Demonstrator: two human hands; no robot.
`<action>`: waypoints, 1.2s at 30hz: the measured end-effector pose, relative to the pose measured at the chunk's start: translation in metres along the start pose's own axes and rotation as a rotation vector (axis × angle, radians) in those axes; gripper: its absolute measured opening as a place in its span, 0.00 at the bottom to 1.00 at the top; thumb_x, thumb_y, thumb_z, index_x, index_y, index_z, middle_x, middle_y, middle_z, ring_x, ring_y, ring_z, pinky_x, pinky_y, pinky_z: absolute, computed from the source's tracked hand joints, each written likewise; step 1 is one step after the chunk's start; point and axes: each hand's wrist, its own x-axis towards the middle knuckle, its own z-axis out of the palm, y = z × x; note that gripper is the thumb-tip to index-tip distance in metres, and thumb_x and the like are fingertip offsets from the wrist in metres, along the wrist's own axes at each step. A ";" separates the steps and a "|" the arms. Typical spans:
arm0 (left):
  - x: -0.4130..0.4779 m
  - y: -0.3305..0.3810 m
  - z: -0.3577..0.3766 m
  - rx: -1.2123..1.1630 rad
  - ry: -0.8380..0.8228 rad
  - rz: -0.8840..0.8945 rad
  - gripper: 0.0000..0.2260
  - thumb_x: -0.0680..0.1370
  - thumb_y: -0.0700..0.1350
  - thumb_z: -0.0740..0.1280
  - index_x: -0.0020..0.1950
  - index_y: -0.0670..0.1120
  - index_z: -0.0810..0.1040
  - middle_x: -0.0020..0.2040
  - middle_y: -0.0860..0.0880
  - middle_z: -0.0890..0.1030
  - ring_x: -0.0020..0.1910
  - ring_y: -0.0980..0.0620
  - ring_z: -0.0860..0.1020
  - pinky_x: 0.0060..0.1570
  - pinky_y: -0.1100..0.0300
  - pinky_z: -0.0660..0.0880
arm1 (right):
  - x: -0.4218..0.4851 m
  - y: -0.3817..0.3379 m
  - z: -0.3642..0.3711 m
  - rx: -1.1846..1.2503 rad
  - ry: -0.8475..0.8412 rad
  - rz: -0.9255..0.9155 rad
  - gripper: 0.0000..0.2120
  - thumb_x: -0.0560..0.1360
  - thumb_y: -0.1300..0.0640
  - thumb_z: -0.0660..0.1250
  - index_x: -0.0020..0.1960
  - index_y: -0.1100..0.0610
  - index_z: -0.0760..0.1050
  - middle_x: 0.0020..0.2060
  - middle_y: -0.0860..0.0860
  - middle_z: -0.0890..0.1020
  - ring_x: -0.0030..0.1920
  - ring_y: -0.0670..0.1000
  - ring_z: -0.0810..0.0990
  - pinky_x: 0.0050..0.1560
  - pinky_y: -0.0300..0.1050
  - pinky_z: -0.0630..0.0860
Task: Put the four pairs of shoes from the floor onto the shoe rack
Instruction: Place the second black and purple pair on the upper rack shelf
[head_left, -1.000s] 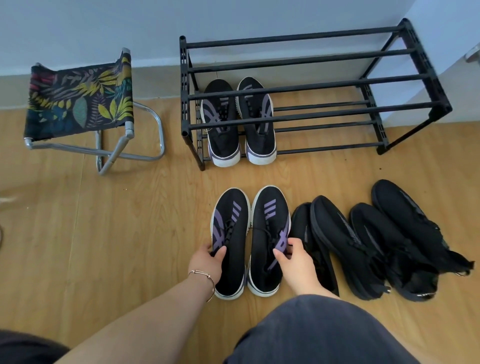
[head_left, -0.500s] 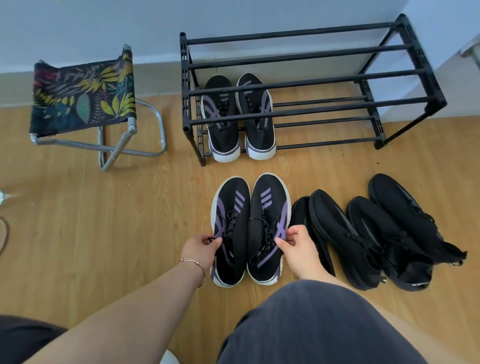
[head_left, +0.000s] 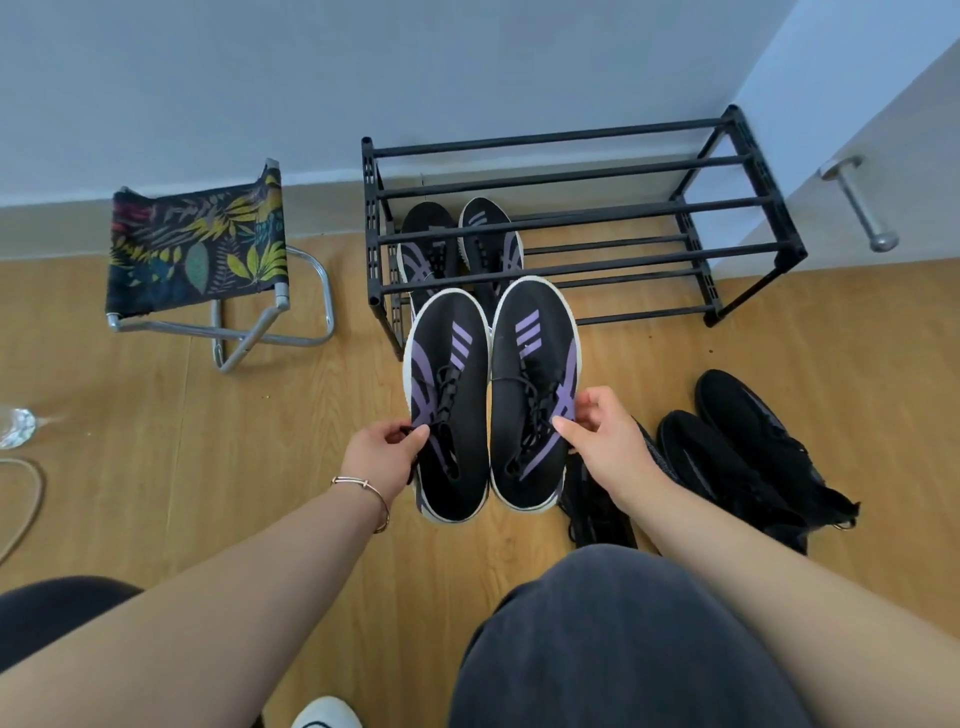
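Note:
My left hand (head_left: 382, 457) grips the left black-and-purple sneaker (head_left: 449, 410) and my right hand (head_left: 602, 439) grips the right one (head_left: 530, 384). Both sneakers hang side by side above the floor, toes toward the black shoe rack (head_left: 582, 208). A matching black-and-purple pair (head_left: 457, 239) sits on the rack's lower tier at its left end, partly hidden by the held shoes. All-black shoes (head_left: 743, 457) lie on the floor to the right, and another black shoe (head_left: 597, 499) shows under my right wrist.
A folding stool (head_left: 202, 254) with a leaf-print seat stands left of the rack. A wall and a door with a metal handle (head_left: 857, 208) close off the right side. Wooden floor (head_left: 208, 441) stretches left; a clear object (head_left: 15, 426) lies at its edge.
Both hands have lifted the black-and-purple pair off the floor and carried it forward toward the rack. The view has tilted up, showing more wall.

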 end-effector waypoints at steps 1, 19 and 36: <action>-0.001 0.004 -0.002 -0.015 -0.001 0.006 0.09 0.78 0.49 0.70 0.53 0.45 0.83 0.42 0.47 0.84 0.33 0.52 0.78 0.32 0.61 0.74 | 0.000 -0.007 -0.002 0.006 -0.004 -0.009 0.10 0.78 0.56 0.71 0.57 0.52 0.72 0.51 0.48 0.83 0.52 0.46 0.82 0.51 0.41 0.77; 0.079 0.146 -0.022 -0.051 0.079 0.129 0.14 0.77 0.52 0.71 0.46 0.41 0.85 0.43 0.43 0.86 0.40 0.41 0.84 0.47 0.53 0.83 | 0.122 -0.120 -0.008 0.181 0.107 -0.062 0.15 0.79 0.61 0.68 0.65 0.59 0.74 0.58 0.56 0.82 0.56 0.55 0.82 0.55 0.52 0.81; 0.048 0.105 -0.017 0.147 0.064 0.440 0.31 0.74 0.67 0.65 0.72 0.51 0.72 0.57 0.57 0.81 0.54 0.58 0.80 0.54 0.56 0.79 | 0.086 -0.101 -0.008 0.078 -0.021 -0.262 0.17 0.79 0.45 0.65 0.67 0.46 0.75 0.58 0.38 0.80 0.60 0.39 0.78 0.61 0.40 0.75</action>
